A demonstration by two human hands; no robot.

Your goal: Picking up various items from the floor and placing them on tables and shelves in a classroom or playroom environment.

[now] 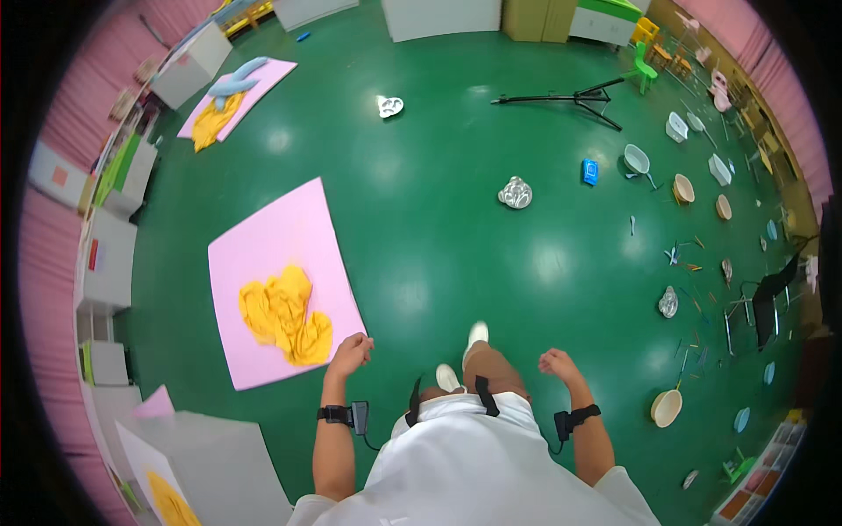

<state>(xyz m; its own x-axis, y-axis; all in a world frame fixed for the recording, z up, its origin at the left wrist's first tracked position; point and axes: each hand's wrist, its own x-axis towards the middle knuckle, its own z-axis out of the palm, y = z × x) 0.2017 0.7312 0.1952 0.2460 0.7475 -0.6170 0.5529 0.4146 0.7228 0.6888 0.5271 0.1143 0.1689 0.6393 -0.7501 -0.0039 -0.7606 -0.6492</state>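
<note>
Left hand (351, 354) loosely curled, grip empty, just over corner of pink mat (281, 237) bearing yellow cloth (285, 314). Right hand (556, 361) curled, empty, above green floor (438, 202).

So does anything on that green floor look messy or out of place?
Yes. A crumpled yellow cloth lies bunched on the pink sheet, and small sticks and bowls are scattered across the green floor at right. Both hands look empty.
</note>
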